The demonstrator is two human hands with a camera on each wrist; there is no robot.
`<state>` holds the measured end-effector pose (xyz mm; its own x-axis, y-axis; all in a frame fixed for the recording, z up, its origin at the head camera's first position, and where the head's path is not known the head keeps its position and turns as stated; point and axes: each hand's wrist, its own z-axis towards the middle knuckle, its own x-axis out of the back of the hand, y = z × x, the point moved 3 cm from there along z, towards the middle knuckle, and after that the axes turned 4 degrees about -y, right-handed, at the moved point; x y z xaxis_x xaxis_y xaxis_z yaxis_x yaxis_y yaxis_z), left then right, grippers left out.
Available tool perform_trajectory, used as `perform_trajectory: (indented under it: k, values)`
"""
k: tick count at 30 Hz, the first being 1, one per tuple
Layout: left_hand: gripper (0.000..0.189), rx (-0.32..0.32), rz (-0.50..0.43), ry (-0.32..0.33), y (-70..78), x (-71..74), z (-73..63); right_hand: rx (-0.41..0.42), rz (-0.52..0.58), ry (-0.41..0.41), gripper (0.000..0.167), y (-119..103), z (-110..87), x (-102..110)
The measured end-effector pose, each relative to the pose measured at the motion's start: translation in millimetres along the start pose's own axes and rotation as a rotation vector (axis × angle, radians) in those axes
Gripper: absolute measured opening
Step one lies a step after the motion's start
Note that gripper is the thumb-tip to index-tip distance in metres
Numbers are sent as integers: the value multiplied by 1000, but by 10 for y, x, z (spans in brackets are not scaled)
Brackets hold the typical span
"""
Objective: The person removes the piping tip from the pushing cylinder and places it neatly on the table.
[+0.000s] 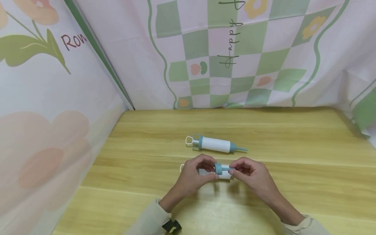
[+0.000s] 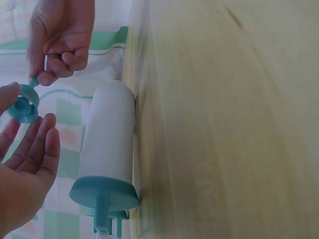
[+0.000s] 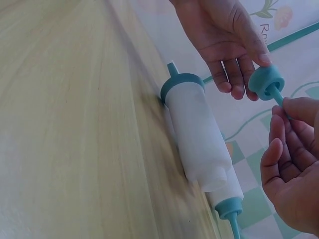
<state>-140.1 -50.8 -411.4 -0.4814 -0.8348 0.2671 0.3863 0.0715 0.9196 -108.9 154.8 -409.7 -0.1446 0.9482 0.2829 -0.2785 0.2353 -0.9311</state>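
Note:
A teal nozzle cap [image 1: 218, 169] with a thin spout is held up between both hands. My left hand [image 1: 192, 173] holds its wide collar, the thumb on one side and the fingers on the other. The thin spout is pinched between thumb and fingertips of my right hand [image 1: 254, 174]. Under the hands lies a white plunger syringe [image 3: 197, 129] with a teal end ring; its bare white neck [image 3: 213, 179] shows in the right wrist view. In the left wrist view, the cap's hollow inside [image 2: 24, 107] faces the camera.
Farther back on the wooden table [image 1: 132, 156] lies a second white syringe [image 1: 216, 144], its teal nozzle fitted and its looped white handle to the left. Printed cloth [image 1: 195, 44] hangs behind the table and on both sides. A black strap-like piece [image 1: 171, 226] sits by the left sleeve.

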Motion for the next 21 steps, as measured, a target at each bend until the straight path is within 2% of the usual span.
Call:
perform_trajectory:
  k: [7,15,21]
  values:
    - [31,-4,-32,-2,-4,-18,-11,-3,6,-6,9,8,-6,-8]
    - [31,31,-54,-7,-20,-22,-12,-10,3,3,12,8,-4,-32]
    - [31,31,-62,-2,-10,-19,-15,-9,9,1,9,9,-2,-39]
